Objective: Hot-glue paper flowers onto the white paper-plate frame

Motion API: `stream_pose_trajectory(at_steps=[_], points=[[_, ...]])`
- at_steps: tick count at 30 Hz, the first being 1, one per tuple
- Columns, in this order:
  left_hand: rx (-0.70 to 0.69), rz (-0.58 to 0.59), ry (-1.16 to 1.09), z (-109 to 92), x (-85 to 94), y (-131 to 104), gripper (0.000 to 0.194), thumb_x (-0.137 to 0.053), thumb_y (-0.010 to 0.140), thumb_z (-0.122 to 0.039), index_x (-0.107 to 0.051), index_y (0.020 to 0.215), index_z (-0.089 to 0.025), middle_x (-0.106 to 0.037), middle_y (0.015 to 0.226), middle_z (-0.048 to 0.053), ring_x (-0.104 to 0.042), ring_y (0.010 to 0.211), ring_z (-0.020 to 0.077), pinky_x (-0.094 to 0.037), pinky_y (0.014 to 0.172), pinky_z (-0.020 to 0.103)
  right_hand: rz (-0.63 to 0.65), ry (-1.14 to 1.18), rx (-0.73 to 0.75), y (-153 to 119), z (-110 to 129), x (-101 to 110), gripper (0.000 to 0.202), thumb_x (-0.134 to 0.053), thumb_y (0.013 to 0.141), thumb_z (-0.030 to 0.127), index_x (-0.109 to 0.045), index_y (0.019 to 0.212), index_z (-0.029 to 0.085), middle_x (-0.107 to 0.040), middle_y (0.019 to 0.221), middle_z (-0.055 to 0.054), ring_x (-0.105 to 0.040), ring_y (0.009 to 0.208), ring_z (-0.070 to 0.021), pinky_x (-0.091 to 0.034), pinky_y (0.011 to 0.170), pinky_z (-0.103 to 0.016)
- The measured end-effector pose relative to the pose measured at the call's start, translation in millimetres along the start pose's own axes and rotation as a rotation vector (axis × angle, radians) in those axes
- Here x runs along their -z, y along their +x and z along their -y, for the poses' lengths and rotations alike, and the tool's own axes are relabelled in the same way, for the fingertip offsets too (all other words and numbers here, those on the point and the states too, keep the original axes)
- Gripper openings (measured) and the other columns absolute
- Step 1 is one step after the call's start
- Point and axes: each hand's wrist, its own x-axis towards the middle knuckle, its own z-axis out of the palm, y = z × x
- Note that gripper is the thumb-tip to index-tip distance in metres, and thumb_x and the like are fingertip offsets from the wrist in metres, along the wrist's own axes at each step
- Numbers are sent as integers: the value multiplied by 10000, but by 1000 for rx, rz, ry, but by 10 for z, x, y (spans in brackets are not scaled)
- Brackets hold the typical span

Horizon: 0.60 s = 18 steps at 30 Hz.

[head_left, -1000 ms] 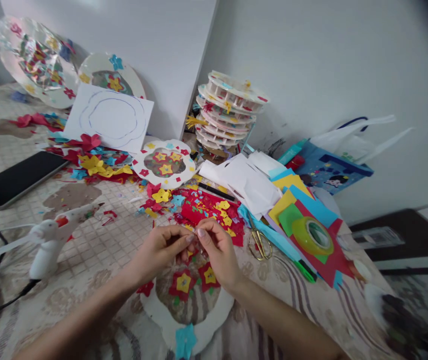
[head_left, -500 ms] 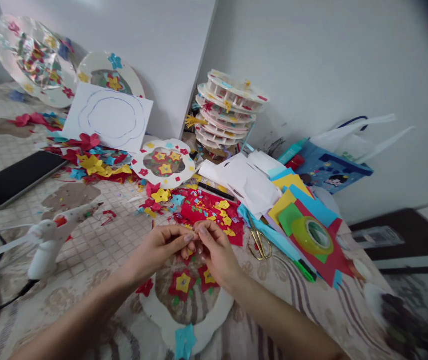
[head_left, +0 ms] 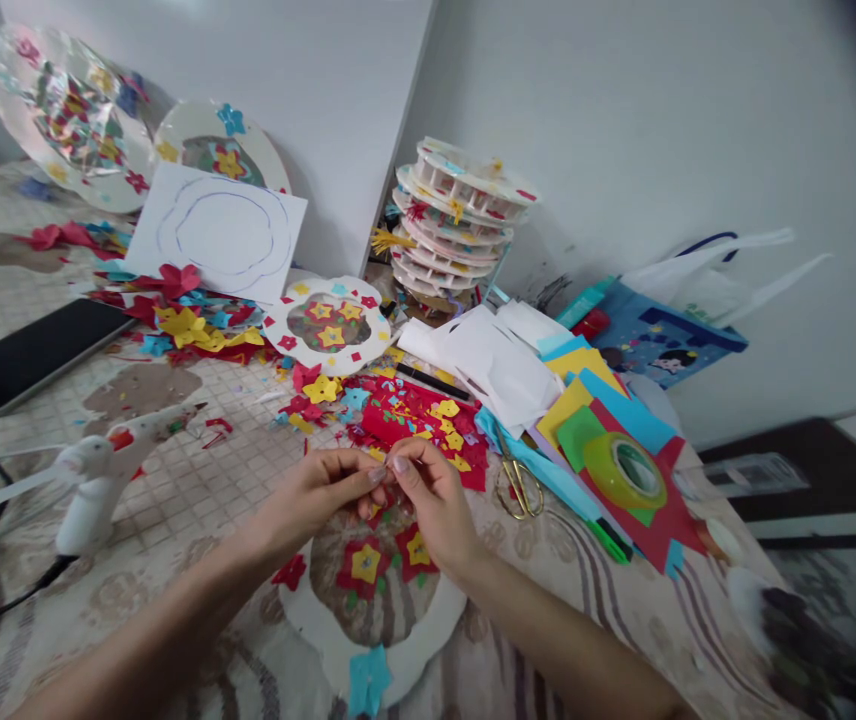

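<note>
Here, pinched fingers [head_left: 359,486] meet above a white frame [head_left: 432,634] enclosing red-and-yellow flowers [head_left: 365,563].

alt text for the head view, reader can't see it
A left hand and a right hand pinch together above a white frame with red and yellow flowers; anything held is too small to tell. A glue gun stands at left; scissors, tape and colored paper lie at right.

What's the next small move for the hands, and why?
I'd probably ease the right hand slightly aside from the left hand: their fingers meet over the far part of the white frame, hiding much of it, and anything pinched there is too small to make out.
</note>
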Motion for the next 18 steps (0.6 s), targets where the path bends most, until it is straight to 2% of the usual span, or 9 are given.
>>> stream_pose_trajectory(at_steps=[3, 6, 10, 13, 18], points=[[25, -12, -30, 16, -9, 1, 309, -661, 720, -450, -618, 714, -144, -601, 654, -4, -473, 531, 62, -347, 484, 189, -22, 6, -1, -17, -14, -13, 154, -569, 868, 334, -574, 805, 194, -556, 792, 1, -505, 718, -111, -405, 643, -234], [38, -11, -58, 49, -8, 14, 295, -668, 723, -432, -619, 712, -142, -599, 656, -5, -470, 533, 61, -356, 493, 189, -13, 59, -36, -31, -23, -26, 173, -589, 851, 355, -567, 782, 198, -543, 797, 3, -478, 642, -94, -362, 532, -213], [0, 21, -104, 70, -8, 33, 270, -681, 722, -407, -632, 721, -141, -607, 677, -3, -481, 551, 59, -370, 512, 193, 48, 256, -193, -19, -25, -37, 228, -631, 811, 406, -542, 767, 201, -524, 694, 22, -426, 522, -74, -258, 419, -191], [-3, 30, -126, 65, -4, 38, 284, -696, 704, -417, -641, 738, -141, -623, 699, 5, -494, 562, 66, -379, 513, 204, 46, 375, -291, 4, -37, -37, 281, -646, 790, 448, -521, 784, 197, -510, 599, 42, -411, 474, -65, -229, 405, -180], [21, 51, -106, 82, 28, 40, 318, -697, 695, -449, -657, 755, -139, -623, 672, 6, -502, 556, 68, -394, 522, 207, 65, 411, -298, 20, -69, -29, 289, -644, 797, 448, -511, 796, 191, -523, 591, 45, -449, 477, -61, -229, 405, -169]])
